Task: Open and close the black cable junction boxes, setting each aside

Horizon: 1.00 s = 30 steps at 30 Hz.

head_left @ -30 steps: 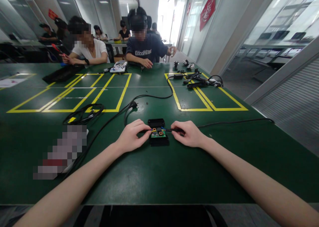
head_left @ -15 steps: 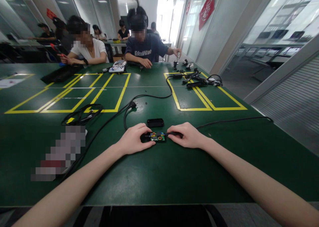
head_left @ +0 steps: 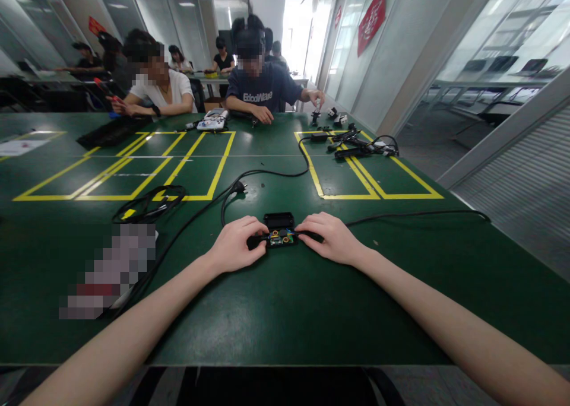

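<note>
A small black case [head_left: 282, 241] lies open on the green table, and a circuit board [head_left: 280, 236] with copper coils shows inside it. My left hand [head_left: 238, 244] pinches the black cable [head_left: 262, 238] where it meets the case's left end. At the right end, my right hand [head_left: 328, 238] has its fingers closed on another black cable [head_left: 304, 233], which runs off to the right across the table. Just behind the case lies a black cover [head_left: 279, 220], its hollow side up, close against it.
A plug [head_left: 238, 187] and long cord lie beyond my left hand. Left are a coiled cable [head_left: 149, 204] and a blurred-out object [head_left: 118, 263]. Yellow tape [head_left: 347, 196] marks the table. Black adapters and cables [head_left: 356, 145] lie far right. Two people [head_left: 258, 91] sit opposite.
My left hand has shifted slightly left, from the case's edge onto the cable end. The case has moved a little away from me, nearer the cover. My right hand has moved slightly with it.
</note>
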### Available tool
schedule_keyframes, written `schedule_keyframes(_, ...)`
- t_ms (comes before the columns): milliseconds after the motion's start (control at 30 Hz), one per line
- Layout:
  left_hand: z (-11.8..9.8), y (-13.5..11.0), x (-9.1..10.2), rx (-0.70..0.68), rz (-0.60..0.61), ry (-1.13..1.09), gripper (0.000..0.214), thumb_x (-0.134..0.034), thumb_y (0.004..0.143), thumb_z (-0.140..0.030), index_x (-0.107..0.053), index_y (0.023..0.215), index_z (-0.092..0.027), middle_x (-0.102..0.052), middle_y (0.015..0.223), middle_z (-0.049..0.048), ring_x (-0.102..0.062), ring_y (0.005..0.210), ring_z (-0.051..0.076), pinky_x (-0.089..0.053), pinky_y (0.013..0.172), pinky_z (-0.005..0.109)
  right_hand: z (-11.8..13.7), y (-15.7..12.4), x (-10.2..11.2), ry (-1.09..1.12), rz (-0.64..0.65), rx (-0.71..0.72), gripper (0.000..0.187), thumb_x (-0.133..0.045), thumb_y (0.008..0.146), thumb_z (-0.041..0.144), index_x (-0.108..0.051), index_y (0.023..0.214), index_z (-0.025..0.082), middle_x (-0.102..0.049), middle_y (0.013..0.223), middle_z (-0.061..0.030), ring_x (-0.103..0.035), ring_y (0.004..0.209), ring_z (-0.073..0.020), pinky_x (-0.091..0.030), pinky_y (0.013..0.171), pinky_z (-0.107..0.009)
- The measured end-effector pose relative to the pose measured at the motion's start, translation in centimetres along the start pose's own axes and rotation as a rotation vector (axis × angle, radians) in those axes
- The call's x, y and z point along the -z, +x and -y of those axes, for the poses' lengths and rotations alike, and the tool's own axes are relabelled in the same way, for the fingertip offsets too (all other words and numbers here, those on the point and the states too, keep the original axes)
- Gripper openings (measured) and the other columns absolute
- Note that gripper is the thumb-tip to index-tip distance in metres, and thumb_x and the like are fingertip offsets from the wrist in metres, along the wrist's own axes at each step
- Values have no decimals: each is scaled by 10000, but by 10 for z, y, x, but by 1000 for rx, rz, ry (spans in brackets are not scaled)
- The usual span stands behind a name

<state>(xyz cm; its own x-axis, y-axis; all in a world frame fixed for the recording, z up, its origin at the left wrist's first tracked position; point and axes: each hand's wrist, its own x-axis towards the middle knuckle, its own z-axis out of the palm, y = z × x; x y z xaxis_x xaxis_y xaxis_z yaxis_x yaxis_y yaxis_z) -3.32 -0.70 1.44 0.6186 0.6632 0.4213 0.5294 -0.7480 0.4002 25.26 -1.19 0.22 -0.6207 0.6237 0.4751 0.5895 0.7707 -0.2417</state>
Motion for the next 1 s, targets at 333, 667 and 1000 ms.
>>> schedule_keyframes(333, 5, -1, -5, 3, -46, -60, 102, -599, 891, -158, -692, 913, -194, -695, 857, 27, -660, 786, 173, -520, 711, 286, 0, 0, -2, 18, 10, 38, 154, -559, 1027, 244, -703, 1048, 196, -739, 912, -83, -679, 842, -229, -505, 745, -356)
schedule_keyframes(667, 6, 0, -4, 9, -19, -87, 103, -589, 898, -144, -679, 889, -192, -684, 870, 34, -645, 809, 179, -532, 745, 296, -7, -1, -3, 58, 56, 23, 185, -573, 1050, 326, -714, 1065, 206, -739, 923, -78, -681, 858, -218, -506, 764, -343)
schedule_keyframes(1000, 1, 2, 1, -9, 32, 21, 119, -557, 892, -155, -655, 843, -202, -689, 889, 46, -640, 844, 206, -532, 739, 320, -7, 1, 3, 29, 61, 74, 267, -529, 1057, 311, -777, 1094, 219, -745, 1028, -109, -680, 923, -248, -540, 800, -412)
